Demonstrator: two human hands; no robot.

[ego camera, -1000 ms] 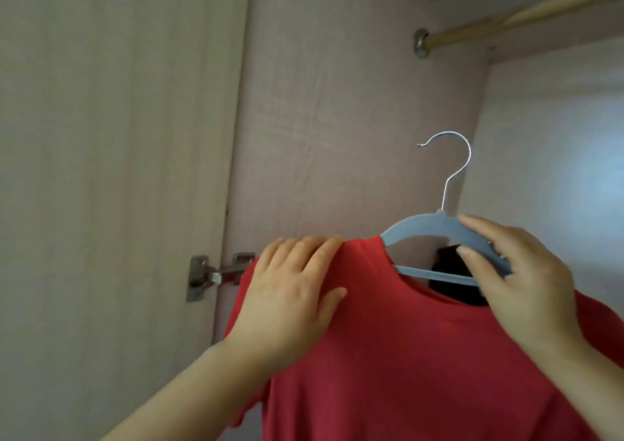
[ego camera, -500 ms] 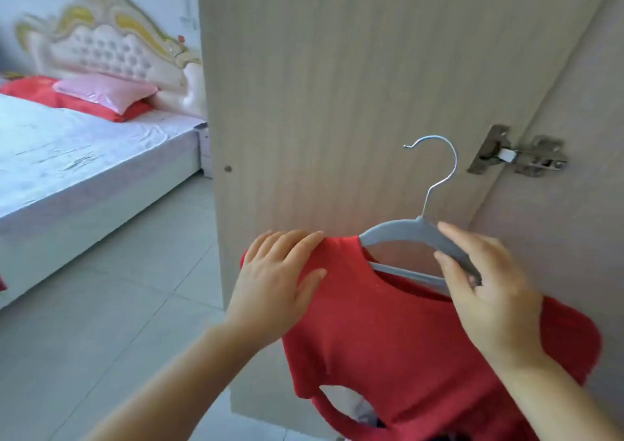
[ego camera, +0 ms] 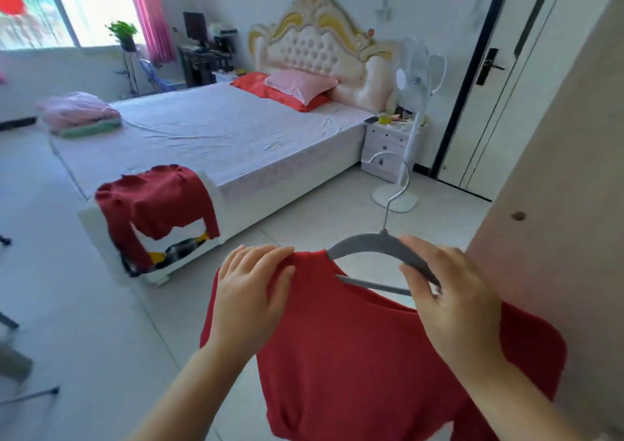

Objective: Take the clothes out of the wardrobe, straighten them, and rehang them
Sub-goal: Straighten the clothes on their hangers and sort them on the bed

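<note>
- The view is swinging away from the wardrobe: a second ago it was facing the inside wall and rail, then the wardrobe door [ego camera: 557, 204], and now it is taking in the room, with that door sitting only at the right edge.
- The red top [ego camera: 371, 356] is staying on the grey hanger [ego camera: 368, 242] and hanging in the air in front of the person, clear of the wardrobe and short of the bed [ego camera: 236, 143].
- The left hand [ego camera: 251, 292] is keeping the same hold, fingers curling over the top's shoulder and thumb pressing on its front.
- The right hand [ego camera: 452, 292] is still pinching the hanger's right arm between fingers and thumb; the hook [ego camera: 395, 183] is pointing up, catching nothing.
- A dark red sweater [ego camera: 155, 200] is draping over the bed's near corner, and a folded pile [ego camera: 81, 114] is lying at its far left corner.
- Judging by this, the taking-out step is finishing for this top and the person is probably heading for the bed to straighten it; rehanging is not yet starting.
</note>
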